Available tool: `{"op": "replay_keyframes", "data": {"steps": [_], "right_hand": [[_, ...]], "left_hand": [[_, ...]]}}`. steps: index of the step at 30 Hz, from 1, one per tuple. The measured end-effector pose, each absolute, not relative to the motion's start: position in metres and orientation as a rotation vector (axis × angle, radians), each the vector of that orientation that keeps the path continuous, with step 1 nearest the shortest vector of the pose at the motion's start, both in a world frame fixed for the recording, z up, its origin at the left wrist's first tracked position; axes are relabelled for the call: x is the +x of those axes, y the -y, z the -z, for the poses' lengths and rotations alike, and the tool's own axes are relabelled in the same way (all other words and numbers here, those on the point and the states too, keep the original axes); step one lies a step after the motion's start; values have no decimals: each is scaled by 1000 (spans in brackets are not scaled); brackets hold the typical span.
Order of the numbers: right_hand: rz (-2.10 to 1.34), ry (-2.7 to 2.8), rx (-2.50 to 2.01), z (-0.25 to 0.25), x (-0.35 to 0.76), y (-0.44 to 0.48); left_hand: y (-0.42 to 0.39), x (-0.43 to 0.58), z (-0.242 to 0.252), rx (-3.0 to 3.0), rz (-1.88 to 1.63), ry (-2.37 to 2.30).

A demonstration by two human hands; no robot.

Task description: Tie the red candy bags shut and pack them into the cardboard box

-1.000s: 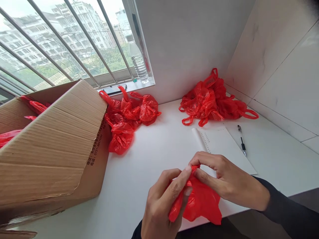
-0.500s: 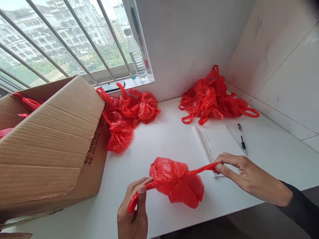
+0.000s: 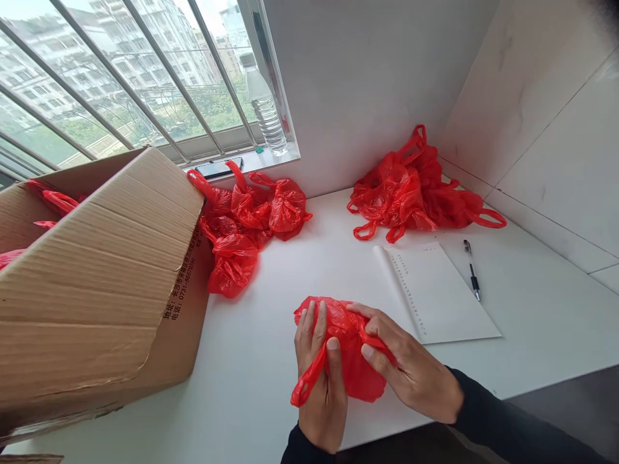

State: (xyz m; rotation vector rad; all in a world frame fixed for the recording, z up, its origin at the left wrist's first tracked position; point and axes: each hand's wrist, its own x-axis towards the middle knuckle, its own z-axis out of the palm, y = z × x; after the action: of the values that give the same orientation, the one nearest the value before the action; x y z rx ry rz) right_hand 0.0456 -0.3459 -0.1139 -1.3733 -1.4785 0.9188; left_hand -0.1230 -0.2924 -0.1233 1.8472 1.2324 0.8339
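A red bag (image 3: 358, 377) is being held between two hands over the white table (image 3: 242, 380), near its front edge. Whether the table is being touched by the bag cannot be told. One side of the bag is being pressed by the left hand (image 3: 329, 412), with the fingers being laid over the top and the thumb being kept on the near side. A loop handle (image 3: 304, 390) is being held between that thumb and the fingers, with its end being left sticking out. The other side is being gripped by the right hand (image 3: 411, 374). Its fingers are being kept bent, and another red strip is being pinched there by finger and thumb.

Just past the right hand, a notebook (image 3: 445, 303) is lying near a pen (image 3: 472, 274). On the left, puffy bags (image 3: 235, 261) are being bunched beside an open brown box (image 3: 87, 290). Near the wall (image 3: 377, 77), a big red heap (image 3: 416, 193) is being held up by the table. On the window ledge (image 3: 252, 162), a bottle (image 3: 267, 116) is standing near a phone (image 3: 217, 169).
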Motion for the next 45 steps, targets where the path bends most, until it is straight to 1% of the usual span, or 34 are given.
{"op": "replay_keyframes", "data": {"steps": [6, 11, 14, 24, 31, 35, 39, 45], "right_hand": [[-833, 1351, -1516, 139, 24, 342], [-523, 1599, -1606, 156, 21, 334], [-416, 1689, -1667, 165, 20, 331], [-303, 1832, -1761, 178, 14, 328], [-341, 1858, -1774, 181, 14, 327], [-424, 1802, -1725, 178, 17, 327], [-592, 1620, -1623, 154, 27, 333], [-873, 1186, -1428, 109, 42, 348]], "left_hand": [[286, -123, 140, 1737, -760, -1309], [277, -121, 148, 1731, -772, -1288], [271, -120, 152, 1811, -733, -1298], [259, -120, 175, 2232, -667, -1264], [257, -121, 180, 2330, -592, -1267], [257, -121, 176, 2202, -637, -1243], [258, -118, 150, 1865, -744, -1274], [253, -119, 105, 1690, -928, -1292]]}}
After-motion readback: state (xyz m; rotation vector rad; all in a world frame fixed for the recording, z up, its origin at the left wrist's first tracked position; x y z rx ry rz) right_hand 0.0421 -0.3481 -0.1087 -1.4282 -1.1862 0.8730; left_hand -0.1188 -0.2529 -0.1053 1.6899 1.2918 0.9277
